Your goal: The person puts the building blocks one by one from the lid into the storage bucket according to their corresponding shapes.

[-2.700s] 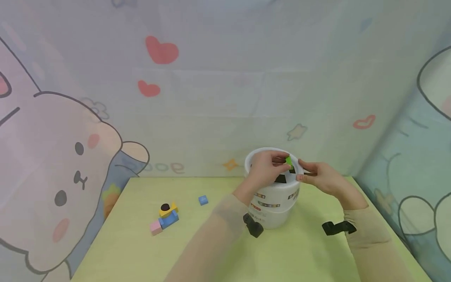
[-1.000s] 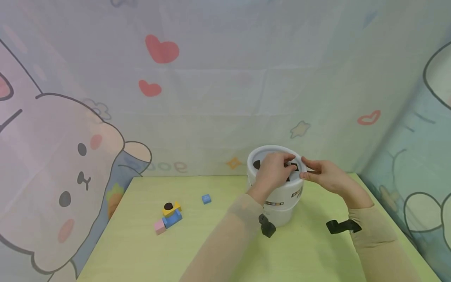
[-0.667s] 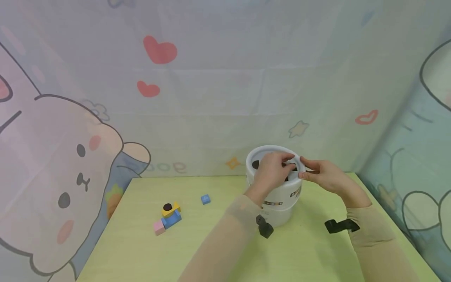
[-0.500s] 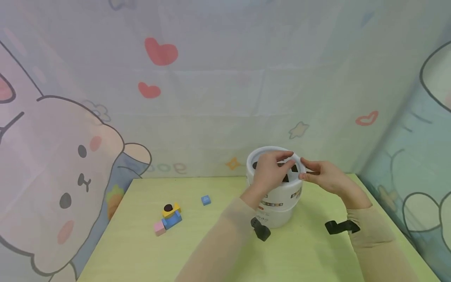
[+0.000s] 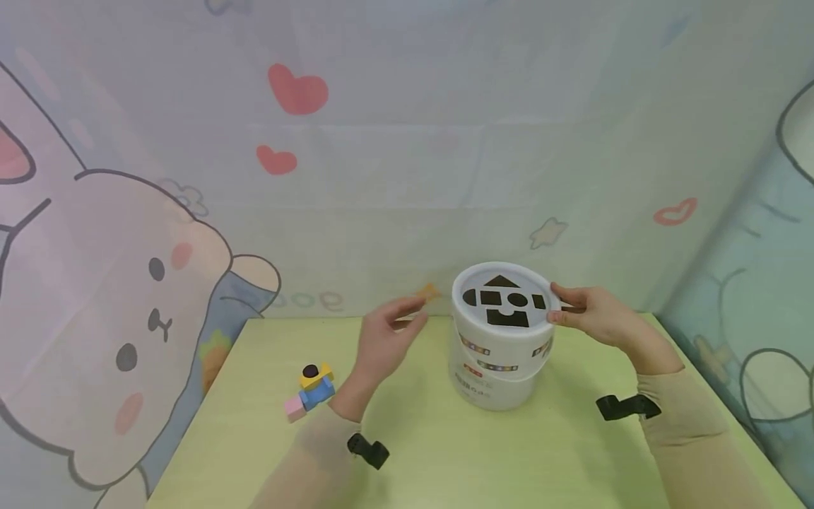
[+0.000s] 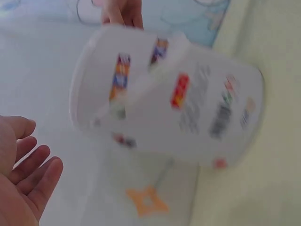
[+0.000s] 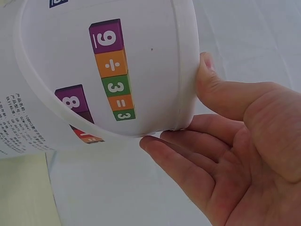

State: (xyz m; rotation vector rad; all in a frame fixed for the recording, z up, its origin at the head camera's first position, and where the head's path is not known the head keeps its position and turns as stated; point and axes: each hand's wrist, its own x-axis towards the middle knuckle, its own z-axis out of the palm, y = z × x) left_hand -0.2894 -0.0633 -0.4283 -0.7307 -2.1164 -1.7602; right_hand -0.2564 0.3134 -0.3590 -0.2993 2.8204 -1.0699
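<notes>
A white bucket [image 5: 496,375] stands on the table, printed with number-block pictures. Its lid [image 5: 509,268] has dark cut-outs in several shapes: a triangle, a circle, squares, a half-round and a notched block. My right hand [image 5: 594,317] holds the lid's right edge; in the right wrist view, the thumb lies on the rim and the fingers touch the side. Left of the bucket, my left hand [image 5: 388,336] is in the air over the table, its fingers loosely bent with nothing between them. The left wrist view also shows that hand [image 6: 23,165] apart from the bucket.
On the left of the table [image 5: 432,452] lie a yellow block [image 5: 311,382] with a dark round mark, a blue block [image 5: 318,393] and a pink block [image 5: 295,408], close together. A printed cloth [image 5: 407,141] hangs behind the table.
The green block that my left hand held over the lid is out of sight. That hand has left the lid and moved left, covering the small blue block. My right hand stays at the rim.
</notes>
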